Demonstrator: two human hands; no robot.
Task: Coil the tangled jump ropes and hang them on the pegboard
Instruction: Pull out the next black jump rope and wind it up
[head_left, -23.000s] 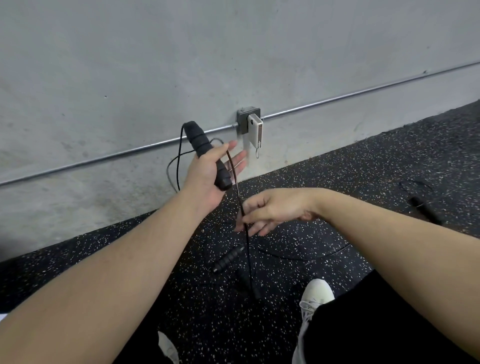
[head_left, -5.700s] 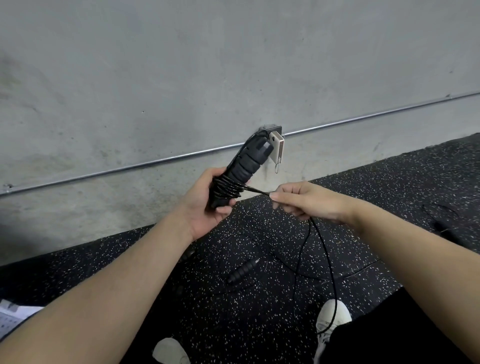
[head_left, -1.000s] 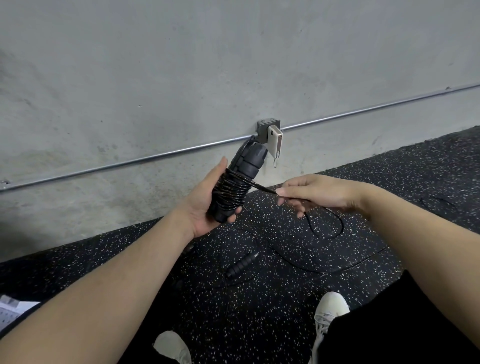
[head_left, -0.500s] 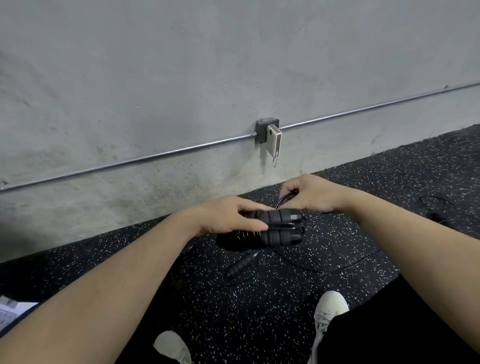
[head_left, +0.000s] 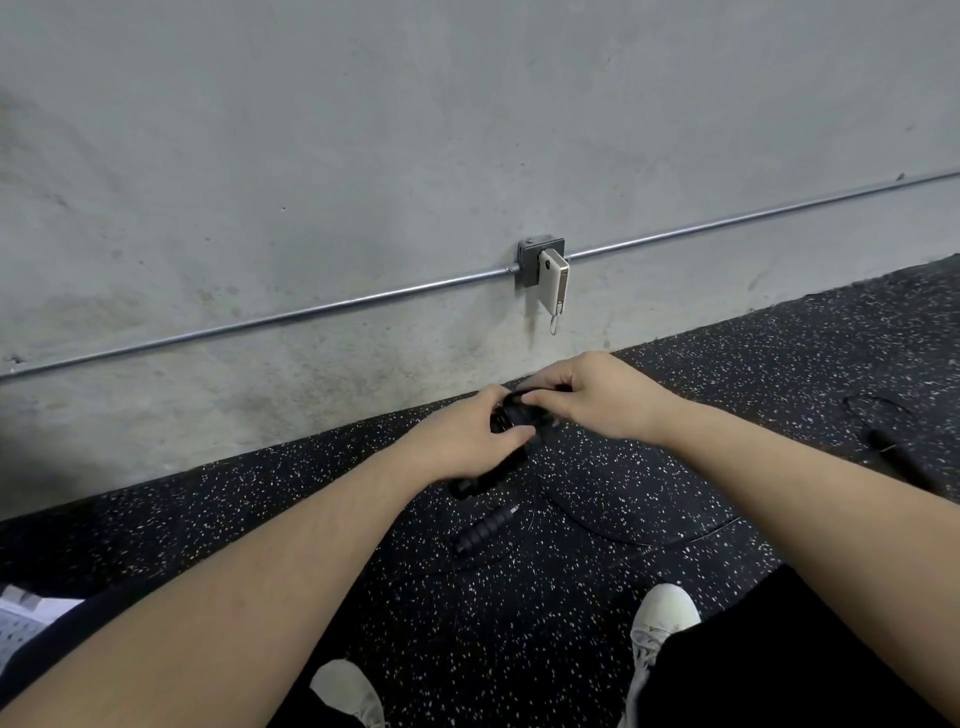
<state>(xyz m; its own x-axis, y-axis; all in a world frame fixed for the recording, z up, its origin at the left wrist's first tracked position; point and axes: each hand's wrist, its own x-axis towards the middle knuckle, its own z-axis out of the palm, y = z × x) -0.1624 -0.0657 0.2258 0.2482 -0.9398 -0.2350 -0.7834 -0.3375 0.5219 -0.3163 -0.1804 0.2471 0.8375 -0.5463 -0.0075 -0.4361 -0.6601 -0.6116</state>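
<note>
A black jump rope bundle (head_left: 493, 470), cord wound round its paired handles, hangs low in front of me. My left hand (head_left: 462, 441) grips the handles from the left. My right hand (head_left: 592, 395) pinches the top end of the bundle with thumb and fingers curled. Below them a second jump rope handle (head_left: 483, 529) lies on the speckled floor, its thin cord (head_left: 639, 538) curving off to the right. A third jump rope (head_left: 883, 426) lies on the floor at far right. No pegboard is plainly visible.
A concrete wall with a metal conduit (head_left: 311, 312) and a junction box holding a white charger (head_left: 553, 283) stands close ahead. My white shoes (head_left: 660, 618) are on the black rubber floor. A white perforated sheet (head_left: 21, 618) shows at the left edge.
The bundle was held upright a second ago with my right hand winding cord on it. Both hands have since dropped lower, and my right hand has closed in on the bundle's end.
</note>
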